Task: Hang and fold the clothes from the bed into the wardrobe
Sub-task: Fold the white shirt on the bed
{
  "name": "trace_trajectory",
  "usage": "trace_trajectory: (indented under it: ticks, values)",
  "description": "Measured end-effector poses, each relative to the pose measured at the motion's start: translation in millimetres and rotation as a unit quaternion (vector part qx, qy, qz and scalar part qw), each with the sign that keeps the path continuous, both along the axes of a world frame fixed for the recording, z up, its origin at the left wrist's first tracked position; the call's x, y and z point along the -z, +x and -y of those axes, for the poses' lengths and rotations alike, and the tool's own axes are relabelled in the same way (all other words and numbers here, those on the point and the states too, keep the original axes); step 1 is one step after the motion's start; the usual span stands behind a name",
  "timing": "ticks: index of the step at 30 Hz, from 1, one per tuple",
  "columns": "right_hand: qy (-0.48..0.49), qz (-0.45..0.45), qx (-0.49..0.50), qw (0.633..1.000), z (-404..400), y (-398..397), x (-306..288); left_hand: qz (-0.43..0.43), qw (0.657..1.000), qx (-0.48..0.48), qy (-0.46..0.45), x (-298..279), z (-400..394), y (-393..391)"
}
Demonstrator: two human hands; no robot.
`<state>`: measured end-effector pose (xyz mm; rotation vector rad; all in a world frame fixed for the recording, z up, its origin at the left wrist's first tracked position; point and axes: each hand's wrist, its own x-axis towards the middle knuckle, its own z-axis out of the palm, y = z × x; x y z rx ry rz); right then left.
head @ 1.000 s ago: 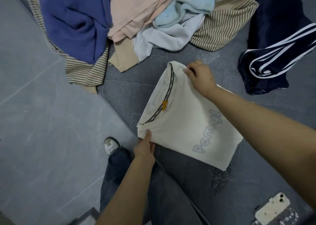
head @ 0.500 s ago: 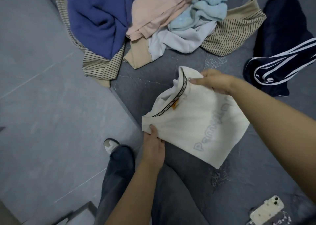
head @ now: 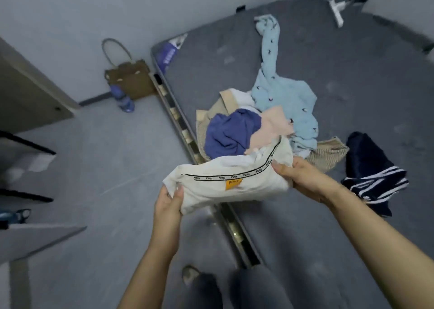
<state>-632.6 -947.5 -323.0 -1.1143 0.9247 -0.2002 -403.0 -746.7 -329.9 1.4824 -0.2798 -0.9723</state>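
The folded white shirt (head: 232, 184) is held in the air over the near edge of the bed (head: 340, 78). Left hand (head: 168, 206) grips its left end, thumb on top, fingers curled beneath. Right hand (head: 299, 176) grips the right end likewise. On the bed beyond the shirt lies a heap of clothes (head: 260, 125); a navy striped garment (head: 373, 175) lies to the heap's right.

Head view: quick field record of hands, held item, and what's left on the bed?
held item: folded cream T-shirt with black neck tape and orange tag
left hand: grips the shirt's left end
right hand: grips the shirt's right end
bed: dark grey mattress
left on bed: mixed clothes pile; navy white-striped garment
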Motion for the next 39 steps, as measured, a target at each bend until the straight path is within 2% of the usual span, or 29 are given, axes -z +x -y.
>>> trace_trajectory:
  ticks: [4,8,14,17,25,32,39]
  values:
    - [-0.115,0.069,-0.028,0.991,-19.6,110.8,-92.9,0.054,0.994,-0.068,-0.061,-84.5,-41.8,88.9]
    - [-0.179,0.155,-0.075,0.969,-41.5,231.8,-179.7,0.131,0.967,-0.182,-0.117,-173.6,-91.1,170.8]
    - [-0.177,0.276,-0.174,0.929,-88.5,389.5,-283.0,0.238,0.888,-0.351,-0.176,-280.8,-174.4,246.2]
    - [-0.170,0.341,-0.232,0.895,-126.3,459.4,-325.4,0.286,0.841,-0.424,-0.173,-321.6,-225.7,266.8]
    - [-0.098,0.458,-0.352,0.811,-301.2,598.0,-421.0,0.394,0.719,-0.567,-0.084,-425.1,-390.3,293.4]
    - [-0.041,0.495,-0.401,0.770,-492.1,676.6,-467.5,0.461,0.623,-0.632,0.005,-477.1,-556.4,322.8]
    - [-0.047,0.511,-0.399,0.760,-611.6,756.8,-516.8,0.528,0.551,-0.640,0.086,-527.1,-668.4,392.9]
